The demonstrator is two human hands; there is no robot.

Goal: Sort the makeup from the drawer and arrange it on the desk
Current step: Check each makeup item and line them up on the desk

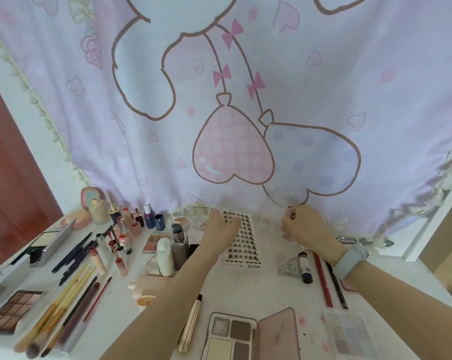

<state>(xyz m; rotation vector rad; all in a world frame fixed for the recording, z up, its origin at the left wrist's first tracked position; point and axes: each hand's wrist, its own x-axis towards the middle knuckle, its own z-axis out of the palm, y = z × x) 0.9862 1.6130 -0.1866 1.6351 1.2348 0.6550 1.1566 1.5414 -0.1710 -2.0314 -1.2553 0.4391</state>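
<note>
While the left hand lies flat with straight fingers on the lash card at the centre of the frame, the right hand pinches a thin metal tool (probably tweezers). The card looks light, thin and bendable; I would lift it by one edge.

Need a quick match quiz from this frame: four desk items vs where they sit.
1. lash sheet
2. open palette
3. brushes
4. red pencil

A. near edge, centre
B. left side
C. back of desk, between the hands
D. right of centre, beside a dark pencil

Pairs: 1-C, 2-A, 3-B, 4-D
</note>
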